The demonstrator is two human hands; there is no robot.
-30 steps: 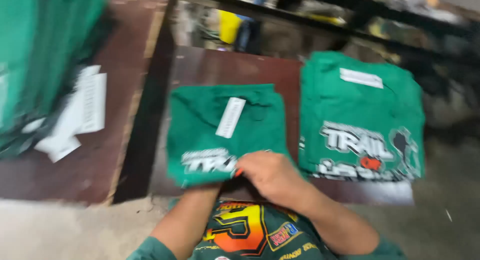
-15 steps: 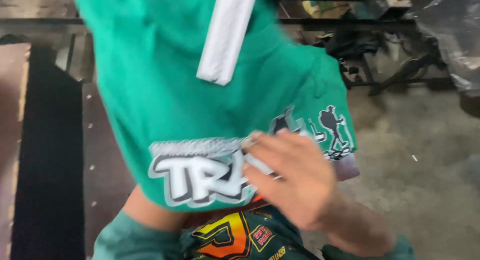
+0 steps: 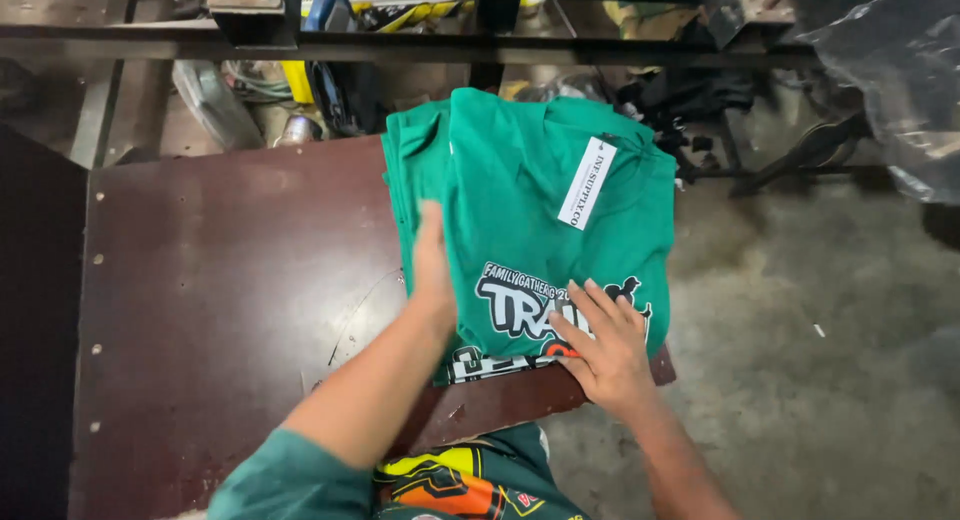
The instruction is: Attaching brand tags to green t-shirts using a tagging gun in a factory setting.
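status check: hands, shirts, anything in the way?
Left hand flat against the left edge of the folded green shirt. Right hand pressing its printed front. Shirt tops a green stack on the brown table. Nothing blocking.

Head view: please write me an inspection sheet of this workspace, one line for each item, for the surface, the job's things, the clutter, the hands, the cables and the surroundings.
Surface: dark reddish-brown board table, scratched, with small holes along its left edge.
Job's things: stack of folded green T-shirts at the table's right end; the top one carries a white tag strip and a printed design.
Clutter: nothing seen on the table beside the stack.
Hands: left hand pressed flat against the stack's left side; right hand flat on the print near the front edge. No closed grip on either.
Cables: a few wires beyond the table's far edge.
Surroundings: dark metal frame, grey concrete floor, clear plastic sheet at upper right.
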